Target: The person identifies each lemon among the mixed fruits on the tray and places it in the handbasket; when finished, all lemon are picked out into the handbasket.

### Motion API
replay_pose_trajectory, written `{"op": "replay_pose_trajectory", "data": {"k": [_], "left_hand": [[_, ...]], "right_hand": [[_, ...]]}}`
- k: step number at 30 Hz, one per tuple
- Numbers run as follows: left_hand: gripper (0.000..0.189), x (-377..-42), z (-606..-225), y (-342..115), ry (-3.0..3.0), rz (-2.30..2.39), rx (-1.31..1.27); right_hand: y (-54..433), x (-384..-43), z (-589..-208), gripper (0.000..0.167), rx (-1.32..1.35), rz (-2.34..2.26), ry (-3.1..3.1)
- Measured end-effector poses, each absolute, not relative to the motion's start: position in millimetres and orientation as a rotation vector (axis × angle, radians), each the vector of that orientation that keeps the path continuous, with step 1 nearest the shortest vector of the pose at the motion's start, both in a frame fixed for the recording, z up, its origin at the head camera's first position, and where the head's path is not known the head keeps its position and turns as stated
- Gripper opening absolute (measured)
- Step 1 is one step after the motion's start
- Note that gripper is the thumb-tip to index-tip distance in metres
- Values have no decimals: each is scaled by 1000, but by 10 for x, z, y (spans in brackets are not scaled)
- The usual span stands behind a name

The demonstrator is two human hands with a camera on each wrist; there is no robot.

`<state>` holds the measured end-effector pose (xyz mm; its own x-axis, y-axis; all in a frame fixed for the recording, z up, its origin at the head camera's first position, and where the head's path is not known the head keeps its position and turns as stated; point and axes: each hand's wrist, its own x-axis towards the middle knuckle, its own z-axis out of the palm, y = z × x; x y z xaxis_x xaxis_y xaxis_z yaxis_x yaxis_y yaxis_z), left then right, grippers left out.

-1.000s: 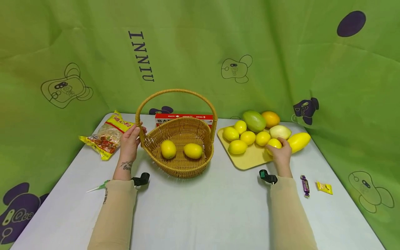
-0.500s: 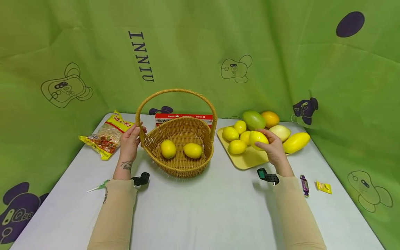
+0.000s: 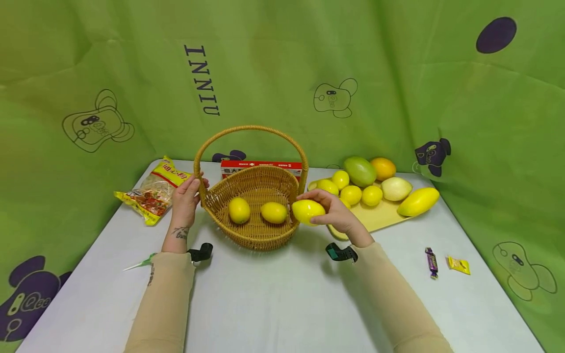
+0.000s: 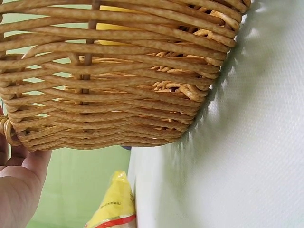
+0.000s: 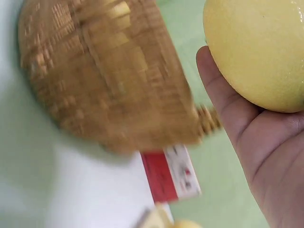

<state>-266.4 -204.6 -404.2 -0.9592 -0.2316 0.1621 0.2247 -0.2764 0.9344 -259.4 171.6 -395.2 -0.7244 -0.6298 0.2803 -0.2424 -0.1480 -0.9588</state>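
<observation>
My left hand (image 3: 186,198) grips the lower left end of the handle of a wicker basket (image 3: 253,240). Two lemons, one at the left (image 3: 239,211) and one at the right (image 3: 273,213), lie inside the basket. In my right hand (image 3: 337,215) is a third lemon (image 3: 308,212), pinched between thumb and fingers, beside the basket's right rim. The right wrist view shows that lemon (image 5: 259,52) large and close, with the blurred basket (image 5: 109,85) to its left. Woven basket wall (image 4: 109,90) fills the top of the left wrist view.
A yellow tray (image 3: 375,218) at right bears several lemons, a green mango (image 3: 359,171) and other fruit. Behind the basket stands a red box (image 3: 260,164). A food bag (image 3: 154,191) lies at left, near a green-handled tool (image 3: 145,261). Two wrapped candies (image 3: 431,263) lie at right.
My right hand has picked up a lemon from the tray and carried it left to the basket's right rim. The left hand keeps its grip on the handle.
</observation>
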Motion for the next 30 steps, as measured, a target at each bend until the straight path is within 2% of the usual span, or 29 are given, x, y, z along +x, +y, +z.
{"op": "replay_pose_trajectory", "data": {"k": [4, 11, 16, 22, 27, 30], "left_hand": [[49, -2664, -4039, -2040, -1703, -2297, 23], [40, -2659, -4049, -2036, -1707, -2286, 55], [48, -2658, -4048, -2042, -1717, -2291, 34], [48, -2656, -4047, -2045, -1742, -2271, 42], [48, -2648, -4038, -2041, -1751, -2255, 35], [48, -2650, -4038, -2043, -1743, -2260, 27]], "right_hand": [[1459, -2628, -3961, 51, -1003, -1867, 1836], [1071, -2680, -3966, 51, -1055, -1729, 1896], [964, -2682, -3957, 52, -1065, -1795, 1847], [1094, -2665, -3915, 49, -1119, -1908, 1764], [1363, -2623, -3858, 55, -1143, -1965, 1776], [1575, -2627, -3868, 48, -1106, -2024, 1793]]}}
